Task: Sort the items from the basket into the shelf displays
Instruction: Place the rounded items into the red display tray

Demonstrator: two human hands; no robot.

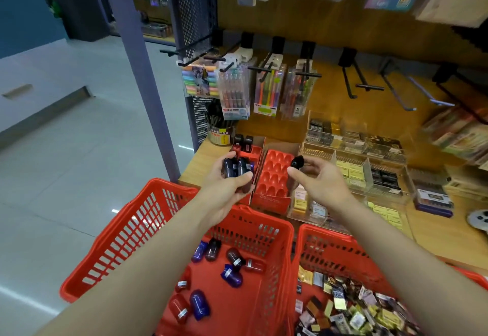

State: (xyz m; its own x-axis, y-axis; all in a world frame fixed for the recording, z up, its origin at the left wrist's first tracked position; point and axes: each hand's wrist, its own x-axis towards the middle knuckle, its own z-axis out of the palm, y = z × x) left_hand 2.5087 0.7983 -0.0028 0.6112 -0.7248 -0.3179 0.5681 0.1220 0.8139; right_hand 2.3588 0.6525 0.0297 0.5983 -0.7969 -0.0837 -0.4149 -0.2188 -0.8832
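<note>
The right hand pinches one small dark capsule-shaped item between thumb and fingers, holding it just above the far right corner of the red moulded tray on the shelf. The item looks like hard, glossy plastic with rounded ends, so I judge it light and stiff but rather slippery; a pinch across its short middle, as here, should serve better than a hold on the domed ends, where it could squirt out. The left hand grips a small cluster of similar dark pieces, its thumb closed over them from the near side; several smooth pieces in one palm may shift against each other, so that grip wants to stay snug. The tray's rounded hollows appear shaped to seat one piece each, which suggests setting each down rather than dropping it. More pieces, blue and dark red with small labels, lie loose on the floor of the left red basket below the arms. A second red basket to its right holds a heap of small flat packets. Beyond the tray, clear acrylic bins stand on the wooden surface, and pen packs hang from hooks above.
</note>
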